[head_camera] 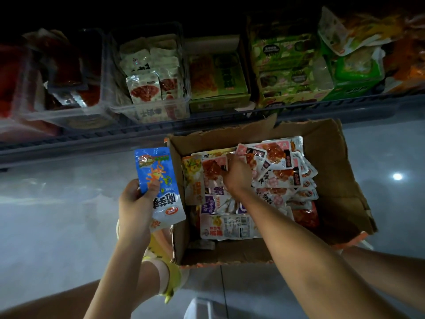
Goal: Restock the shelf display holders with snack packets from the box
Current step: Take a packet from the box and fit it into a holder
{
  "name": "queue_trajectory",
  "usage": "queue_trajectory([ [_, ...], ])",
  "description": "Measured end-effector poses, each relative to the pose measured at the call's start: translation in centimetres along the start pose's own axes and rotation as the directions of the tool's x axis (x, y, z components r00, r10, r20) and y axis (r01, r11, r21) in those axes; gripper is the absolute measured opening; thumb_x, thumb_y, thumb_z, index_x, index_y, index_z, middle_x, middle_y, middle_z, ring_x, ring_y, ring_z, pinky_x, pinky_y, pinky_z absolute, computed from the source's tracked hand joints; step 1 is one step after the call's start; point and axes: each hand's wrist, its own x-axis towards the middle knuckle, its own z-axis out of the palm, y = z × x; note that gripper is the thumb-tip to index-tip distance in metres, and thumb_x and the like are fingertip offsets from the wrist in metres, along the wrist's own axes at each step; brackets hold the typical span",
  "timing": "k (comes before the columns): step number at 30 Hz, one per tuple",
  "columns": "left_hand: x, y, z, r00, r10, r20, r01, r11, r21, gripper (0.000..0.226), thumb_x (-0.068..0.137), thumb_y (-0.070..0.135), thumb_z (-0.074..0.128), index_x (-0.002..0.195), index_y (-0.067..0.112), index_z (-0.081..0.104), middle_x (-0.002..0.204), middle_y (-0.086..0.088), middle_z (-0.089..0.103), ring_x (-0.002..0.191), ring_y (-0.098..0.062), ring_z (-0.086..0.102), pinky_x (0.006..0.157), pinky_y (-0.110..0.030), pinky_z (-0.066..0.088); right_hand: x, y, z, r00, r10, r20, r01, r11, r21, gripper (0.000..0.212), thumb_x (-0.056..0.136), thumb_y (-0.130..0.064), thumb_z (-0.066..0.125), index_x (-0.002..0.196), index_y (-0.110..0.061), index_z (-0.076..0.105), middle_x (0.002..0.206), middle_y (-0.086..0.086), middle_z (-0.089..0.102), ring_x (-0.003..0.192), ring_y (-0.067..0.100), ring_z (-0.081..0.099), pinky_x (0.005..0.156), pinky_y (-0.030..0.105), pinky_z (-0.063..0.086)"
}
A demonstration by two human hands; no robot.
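Barely visible: grip of right hand (pixel 236 173).

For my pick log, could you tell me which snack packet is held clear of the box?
The blue packet, gripped in the left hand beside the cardboard box; the red-and-white ones lie inside it.

The grey floor (pixel 57 215) carried a torn cardboard box (pixel 333 180) just right of the left hand (pixel 135 203) and surrounding the right hand (pixel 236 173), while the dark shelf (pixel 92 139) beyond both hands bore clear plastic holders (pixel 115 109) and green cartons (pixel 287 97) standing side by side.
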Motion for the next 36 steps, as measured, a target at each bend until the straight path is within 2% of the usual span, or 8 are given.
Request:
queue_trajectory([
  [4,-0.3,0.4,0.5,1.0,-0.015,0.009,0.015,1.0,-0.013,0.008,0.091,0.015,0.061,0.083,0.016,0.058,0.073,0.002,0.069,0.053,-0.008,0.065,0.049,-0.026,0.052,-3.0,1.6,-3.2,0.984,0.073,0.162,-0.123,0.937,0.326,0.01,0.091,-0.016,0.06,0.09,-0.012,0.07,0.079,-0.001,0.067,0.07,0.011,0.062,0.056,0.02,0.041],
  [10,-1.4,0.7,1.0,0.998,-0.039,0.046,0.04,0.999,-0.007,0.005,0.091,0.018,0.062,0.093,0.014,0.058,0.08,0.001,0.068,0.053,-0.006,0.066,0.044,-0.023,0.053,-6.7,6.3,-7.9,0.92,0.222,0.322,-0.384,0.665,0.641,0.018,0.089,-0.017,0.064,0.106,-0.013,0.069,0.106,0.003,0.07,0.099,0.018,0.065,0.091,0.036,0.051],
  [16,-2.3,0.4,1.2,0.995,-0.039,0.092,0.035,0.998,0.045,0.008,0.091,0.018,0.061,0.097,0.013,0.059,0.086,-0.001,0.069,0.069,-0.015,0.068,0.058,-0.031,0.052,-8.7,8.3,-10.3,0.886,0.253,0.387,-0.461,0.565,0.684,0.033,0.09,0.001,0.057,0.114,-0.02,0.063,0.11,0.001,0.066,0.098,0.012,0.062,0.084,0.031,0.051],
  [22,-2.4,0.6,0.9,0.997,-0.038,0.066,0.037,0.999,0.029,0.013,0.091,0.017,0.062,0.102,0.011,0.057,0.088,-0.001,0.068,0.074,-0.017,0.066,0.061,-0.032,0.051,-8.3,10.0,-9.7,0.923,0.242,0.301,-0.33,0.898,0.289,0.031,0.085,-0.022,0.07,0.114,-0.013,0.065,0.112,0.002,0.067,0.099,0.016,0.062,0.079,0.024,0.045],
  [24,-2.2,0.7,0.6,0.998,-0.041,0.052,0.04,0.999,0.016,0.014,0.091,0.017,0.062,0.102,0.01,0.057,0.087,-0.001,0.068,0.072,-0.018,0.066,0.061,-0.033,0.052,-7.8,9.9,-9.1,0.948,0.255,0.191,-0.236,0.965,-0.115,0.034,0.081,-0.035,0.072,0.109,-0.017,0.062,0.107,0.003,0.068,0.095,0.02,0.064,0.079,0.029,0.049],
  [26,-1.9,0.6,0.4,0.998,-0.046,0.043,0.045,0.999,0.007,0.016,0.091,0.016,0.062,0.104,0.008,0.058,0.087,-0.001,0.069,0.071,-0.018,0.067,0.061,-0.034,0.053,-7.5,9.2,-8.2,0.998,0.05,-0.034,-0.06,0.849,-0.525,0.047,0.074,-0.038,0.077,0.109,-0.016,0.056,0.104,0.005,0.064,0.094,0.022,0.062,0.08,0.034,0.049],
  [29,-1.4,0.5,0.2,0.999,-0.04,0.028,0.04,0.999,-0.007,0.014,0.09,0.016,0.063,0.102,0.009,0.059,0.087,-0.002,0.069,0.065,-0.015,0.068,0.062,-0.035,0.055,-5.7,5.8,-5.9,0.923,-0.38,-0.057,0.326,0.853,-0.408,0.049,0.073,-0.034,0.078,0.112,-0.01,0.061,0.107,0.009,0.064,0.099,0.027,0.06,0.083,0.037,0.049],
  [36,-1.0,-0.3,0.6,0.996,0.007,0.084,-0.01,1.0,0.029,0.008,0.09,0.017,0.063,0.094,0.009,0.062,0.084,-0.004,0.072,0.067,-0.013,0.068,0.057,-0.028,0.051,0.5,1.5,-0.9,0.971,-0.211,0.115,0.24,0.84,-0.486,0.034,0.092,-0.018,0.05,0.125,-0.014,0.057,0.124,0.011,0.058,0.119,0.029,0.046,0.096,0.037,0.034],
])
